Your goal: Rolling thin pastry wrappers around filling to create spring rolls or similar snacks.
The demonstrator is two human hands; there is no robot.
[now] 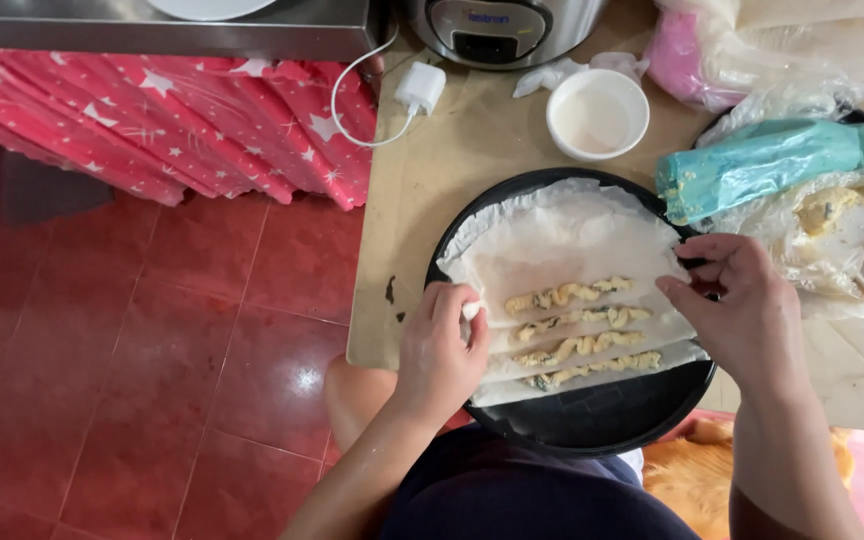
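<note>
**Wrappers gripped at both edges on the black tray**

A low table is seen from above, red floor to its left. On it a round black tray is set, close to the person's knees. Thin white wrappers are stacked on the tray, overlapping, each with a yellowish filling strip laid along its near edge. The stack's left edge is pinched by the left hand, fingers curled. The right edge is gripped by the right hand, fingertips closed on the sheet. Beyond the tray a teal piping bag is lying, and a small white bowl is standing.
</note>
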